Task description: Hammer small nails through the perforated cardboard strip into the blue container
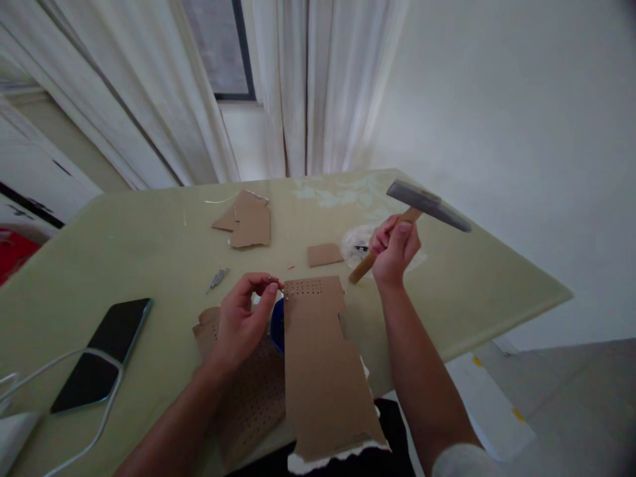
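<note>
My right hand [395, 248] is closed around the wooden handle of a hammer [430, 204], raised above the table with its dark metal head to the upper right. With thumb and fingertips pinched, my left hand [246, 315] holds a small thin metal piece at the upper left corner of a cardboard piece [318, 358]. Rows of small holes run along that cardboard's top edge. Beneath its left side shows part of a dark blue object [277, 326], mostly hidden. Another cardboard sheet [258, 397], also full of holes, lies under my left forearm.
A phone [106, 351] with a white cable [116, 377] across it lies at left. Several thin metal pieces [217, 280] lie beyond my left hand. Cardboard scraps [253, 225], a small cardboard piece [324, 254] and a clear plastic bag [355, 240] are farther back on the table [163, 245].
</note>
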`<state>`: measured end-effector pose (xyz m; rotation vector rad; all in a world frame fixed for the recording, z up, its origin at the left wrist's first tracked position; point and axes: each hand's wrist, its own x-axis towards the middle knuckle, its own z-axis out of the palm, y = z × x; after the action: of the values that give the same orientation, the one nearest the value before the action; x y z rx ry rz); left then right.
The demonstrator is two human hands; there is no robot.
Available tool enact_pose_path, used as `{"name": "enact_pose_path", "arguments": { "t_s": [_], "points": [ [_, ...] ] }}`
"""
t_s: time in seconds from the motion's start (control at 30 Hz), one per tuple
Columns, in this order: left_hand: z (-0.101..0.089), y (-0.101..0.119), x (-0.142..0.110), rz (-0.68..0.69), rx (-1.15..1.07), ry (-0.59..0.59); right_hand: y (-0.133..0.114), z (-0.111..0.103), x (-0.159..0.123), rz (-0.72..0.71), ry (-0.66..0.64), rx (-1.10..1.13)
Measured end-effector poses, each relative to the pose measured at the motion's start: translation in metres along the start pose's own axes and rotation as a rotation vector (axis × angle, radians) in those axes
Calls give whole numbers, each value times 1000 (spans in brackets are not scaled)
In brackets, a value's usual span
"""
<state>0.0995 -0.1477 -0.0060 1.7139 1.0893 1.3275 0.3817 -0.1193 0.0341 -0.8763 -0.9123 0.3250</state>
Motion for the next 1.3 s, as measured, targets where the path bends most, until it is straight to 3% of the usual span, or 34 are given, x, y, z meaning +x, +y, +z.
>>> {"name": "enact_pose_path", "arguments": {
  "t_s": [0.17,0.37,0.63,1.3],
  "points": [
    [-1,1,-3,-49,70,-98,-2,-2,-4,-51,2,69],
    [-1,1,-4,-23,162,-122,3,-5,0,-117,37,52],
    [-1,2,-2,15,146,-121,4,-10,3,-88,96,-8],
    [-2,6,0,36,137,-132,-2,-17,9,-65,65,-47]
  ]
}}
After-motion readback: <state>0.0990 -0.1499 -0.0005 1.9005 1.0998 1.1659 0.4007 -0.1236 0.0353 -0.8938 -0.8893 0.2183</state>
